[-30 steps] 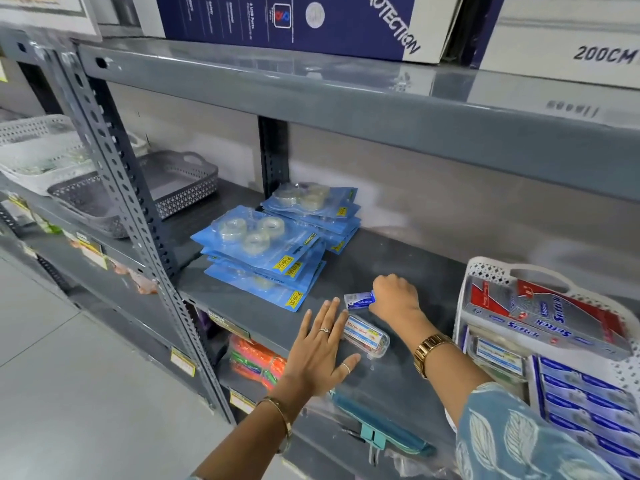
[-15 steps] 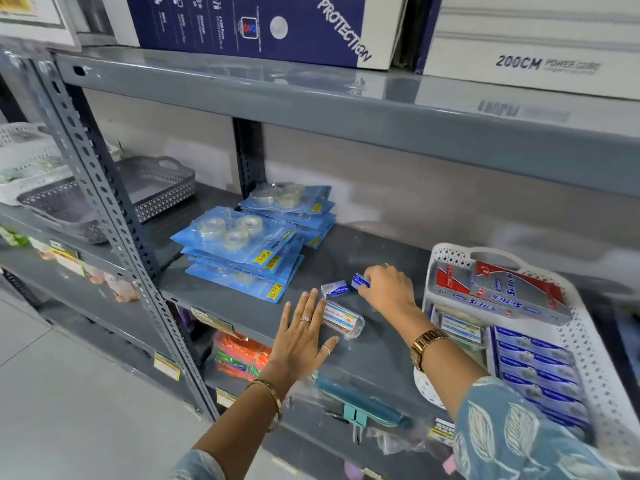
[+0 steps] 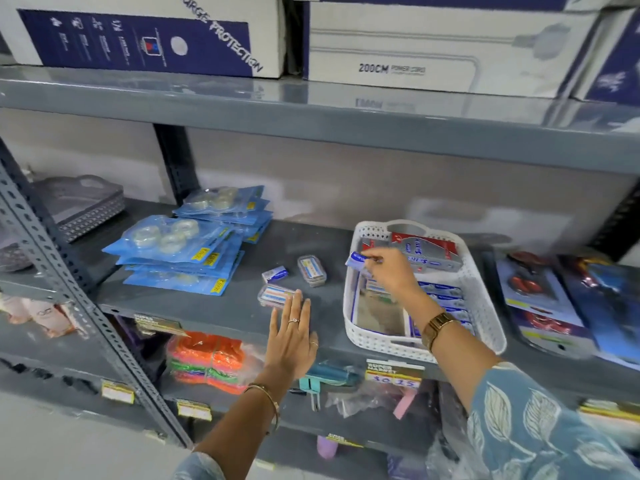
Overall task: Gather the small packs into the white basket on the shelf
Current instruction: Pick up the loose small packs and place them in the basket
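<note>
Right hand (image 3: 391, 271) pinches a small blue pack (image 3: 356, 259) over the left rim of the white basket (image 3: 485, 306).
Left hand (image 3: 292, 336) flat, fingers spread, near the shelf (image 3: 214, 310) front edge, fingertips touching a clear pack (image 3: 275, 295); two more packs (image 3: 311, 270) lie mid-shelf.

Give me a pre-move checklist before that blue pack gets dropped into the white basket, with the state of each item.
1. Right hand grips the small blue pack: ok, pinched at the fingertips.
2. Pack is over the white basket: ok, at its left rim, above the inside.
3. Free room in the basket: ok, bare floor shows near the front left.
4. Left hand clear of the drop: ok, open and flat on the shelf, fingertips at a clear case.
5. Packs left to gather: not ok, that case, a second clear case and a small white-blue box lie outside.
6. Basket stable: cannot tell.
</note>
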A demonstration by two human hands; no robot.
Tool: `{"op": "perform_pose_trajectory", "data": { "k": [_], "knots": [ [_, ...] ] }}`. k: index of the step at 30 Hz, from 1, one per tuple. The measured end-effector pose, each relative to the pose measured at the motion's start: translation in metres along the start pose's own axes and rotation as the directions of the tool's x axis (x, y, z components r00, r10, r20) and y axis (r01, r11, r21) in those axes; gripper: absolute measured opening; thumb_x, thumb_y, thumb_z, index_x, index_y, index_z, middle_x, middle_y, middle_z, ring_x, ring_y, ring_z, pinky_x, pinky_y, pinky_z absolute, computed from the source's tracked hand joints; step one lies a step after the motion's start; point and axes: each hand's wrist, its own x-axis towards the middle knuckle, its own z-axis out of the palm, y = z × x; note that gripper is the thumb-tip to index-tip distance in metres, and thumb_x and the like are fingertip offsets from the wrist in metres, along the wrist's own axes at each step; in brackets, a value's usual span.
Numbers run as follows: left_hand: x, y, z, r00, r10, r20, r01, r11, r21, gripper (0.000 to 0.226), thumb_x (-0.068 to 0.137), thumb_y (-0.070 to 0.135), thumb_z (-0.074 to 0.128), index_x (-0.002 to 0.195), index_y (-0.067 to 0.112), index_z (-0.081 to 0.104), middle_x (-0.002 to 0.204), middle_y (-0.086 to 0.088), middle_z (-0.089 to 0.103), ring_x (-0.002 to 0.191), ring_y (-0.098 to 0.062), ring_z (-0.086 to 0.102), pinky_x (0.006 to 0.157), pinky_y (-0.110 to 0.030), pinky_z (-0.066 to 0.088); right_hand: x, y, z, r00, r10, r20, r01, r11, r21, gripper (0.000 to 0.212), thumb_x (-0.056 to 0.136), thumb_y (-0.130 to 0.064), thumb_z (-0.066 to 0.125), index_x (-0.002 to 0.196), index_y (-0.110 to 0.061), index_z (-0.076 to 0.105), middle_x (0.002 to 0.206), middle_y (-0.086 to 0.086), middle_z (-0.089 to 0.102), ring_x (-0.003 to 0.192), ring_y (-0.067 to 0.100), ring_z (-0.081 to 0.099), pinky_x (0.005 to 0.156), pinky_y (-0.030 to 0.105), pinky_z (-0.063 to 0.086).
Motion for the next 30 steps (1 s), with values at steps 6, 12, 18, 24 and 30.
{"op": "perform_pose_trajectory", "data": {
  "k": [6,12,18,24,30],
  "knots": [
    [-0.009,0.019,0.005,1.000,0.005,0.016,-0.005,1.000,-0.006,0.060,0.076,0.033,0.033,0.118,0.000,0.060,0.127,-0.020,0.059,0.116,-0.035,0.057,0.086,-0.057,0.048,-0.022,0.050,-0.044,0.976,0.196,0.099,-0.162,0.948,-0.274,0.033,0.087,0.003,0.051,0.115,-0.004,0.068,0.127,0.015,0.064,0.114,0.031,0.059,0.100,0.035,0.046],
    [-0.010,0.022,0.017,0.999,-0.047,-0.013,0.045,0.994,-0.103,0.069,0.083,0.037,0.016,0.134,-0.001,0.042,0.144,-0.021,0.038,0.134,-0.037,0.035,0.106,-0.054,0.028,-0.048,0.088,-0.060,0.940,0.301,0.161,-0.240,0.918,-0.316,0.031,0.084,0.008,0.057,0.113,0.002,0.067,0.134,0.015,0.058,0.119,0.026,0.056,0.090,0.029,0.049],
    [-0.014,0.022,0.021,0.998,-0.060,-0.037,0.054,0.988,-0.147,0.088,0.077,0.051,-0.012,0.144,0.004,0.019,0.156,-0.016,0.010,0.144,-0.032,0.008,0.115,-0.050,0.010,-0.055,0.095,-0.064,0.918,0.358,0.172,-0.301,0.909,-0.287,0.028,0.091,0.000,0.045,0.109,0.005,0.066,0.140,0.016,0.052,0.122,0.033,0.054,0.093,0.038,0.048],
    [-0.015,0.021,0.021,0.997,-0.071,0.006,0.071,0.986,-0.149,0.122,0.055,0.061,-0.047,0.146,0.007,0.013,0.157,-0.014,0.003,0.145,-0.031,0.002,0.116,-0.048,0.008,-0.056,0.097,-0.063,0.900,0.406,0.158,-0.353,0.892,-0.282,0.026,0.088,0.003,0.052,0.104,-0.001,0.071,0.130,0.012,0.062,0.112,0.029,0.062,0.080,0.031,0.056],
    [-0.015,0.021,0.020,0.997,-0.075,0.035,0.080,0.985,-0.151,0.125,0.051,0.063,-0.047,0.147,0.007,0.011,0.157,-0.014,0.000,0.145,-0.030,-0.001,0.117,-0.047,0.005,-0.054,0.089,-0.063,0.912,0.399,0.098,-0.325,0.847,-0.421,0.024,0.086,-0.009,0.061,0.107,0.002,0.067,0.116,0.012,0.068,0.105,0.028,0.066,0.090,0.034,0.055]
  ]
}}
